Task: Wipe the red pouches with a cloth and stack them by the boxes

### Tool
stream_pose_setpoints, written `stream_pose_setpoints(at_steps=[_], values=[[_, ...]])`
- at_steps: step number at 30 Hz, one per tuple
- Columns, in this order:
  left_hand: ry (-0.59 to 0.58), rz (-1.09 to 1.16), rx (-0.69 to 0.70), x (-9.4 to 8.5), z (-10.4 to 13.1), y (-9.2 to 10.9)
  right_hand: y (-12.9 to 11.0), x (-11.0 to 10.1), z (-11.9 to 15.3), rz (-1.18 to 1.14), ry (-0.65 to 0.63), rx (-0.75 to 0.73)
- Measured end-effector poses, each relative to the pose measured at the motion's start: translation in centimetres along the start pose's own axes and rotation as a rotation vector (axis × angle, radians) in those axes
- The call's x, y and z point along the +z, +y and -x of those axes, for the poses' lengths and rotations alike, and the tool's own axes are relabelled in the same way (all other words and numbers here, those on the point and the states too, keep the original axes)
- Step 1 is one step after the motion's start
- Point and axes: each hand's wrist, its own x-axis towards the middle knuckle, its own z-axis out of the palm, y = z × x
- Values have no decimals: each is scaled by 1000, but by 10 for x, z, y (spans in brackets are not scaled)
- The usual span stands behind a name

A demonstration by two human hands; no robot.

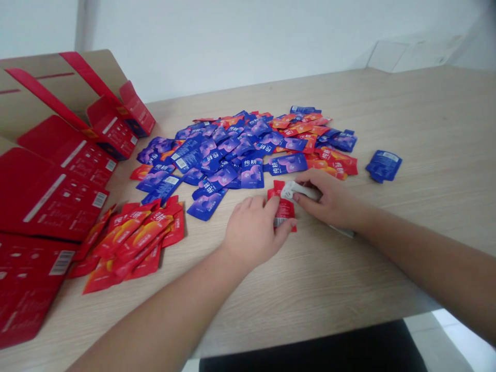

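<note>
"Bare forearms (pixel 170 310) come first, nearest the camera. What else is down there?"

"Something dark (pixel 310 351), past the near edge of the wooden table (pixel 387 113), below both hands."

"And left of the left hand (pixel 251 230)?"

"A loose pile of red-orange sachets (pixel 139 237), overlapping. Further left, beside that pile, red boxes (pixel 50 196) stand in a row running away from the camera. Barcodes show on them."

"How is the left hand set?"

"Palm down, thumb and forefinger apart, both touching the red sachet (pixel 284 209) on the table. It lies just right of that hand, its barcode partly showing by the thumb."

"The right hand (pixel 325 199)?"

"Closed on a white tool (pixel 304 191), thumb against fingers. The tool's rounded end is over the upper part of the red sachet."

"What's the pale strip (pixel 343 231) beneath the right wrist?"

"Mostly covered; I can't tell if it belongs to the tool."

"Beyond the hands?"

"A wide heap of blue sachets (pixel 236 150), piled every which way. Orange-red sachets (pixel 333 160) are mixed in, mostly toward the right side, just beyond the right hand."

"Anything apart from the heap?"

"One lone blue sachet (pixel 383 165), farther right and beyond the right hand. Behind everything is a pale wall (pixel 232 46)."
</note>
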Motion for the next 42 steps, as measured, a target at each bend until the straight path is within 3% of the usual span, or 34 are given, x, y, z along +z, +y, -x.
stream_pose_setpoints(at_steps=[2,5,7,17,20,24,26,28,31,37,39,42], values=[[34,28,29,7,-7,-5,-4,-3,1,-51,-148,-51],[-116,61,34,15,-15,-12,-8,-6,1,-87,-360,-125],[-203,72,26,16,-17,-14,-9,-3,-1,-66,-402,-141],[-278,40,-13,12,-12,-10,21,22,-26,151,-106,-37],[-202,70,-9,15,-10,-12,26,21,-29,212,-56,5],[13,226,124,18,-13,-23,24,18,-29,171,58,-13],[26,263,167,18,-18,-29,22,15,-28,129,128,4],[-33,241,188,18,-23,-31,19,10,-27,71,154,23],[-92,210,199,18,-25,-30,14,0,-20,-52,40,11],[-87,244,173,18,-15,-22,-4,-13,-1,-240,-467,-127],[-87,231,173,18,-13,-20,-7,-11,0,-184,-492,-141],[-105,216,156,18,-12,-17,2,-4,-6,-57,-400,-108]])
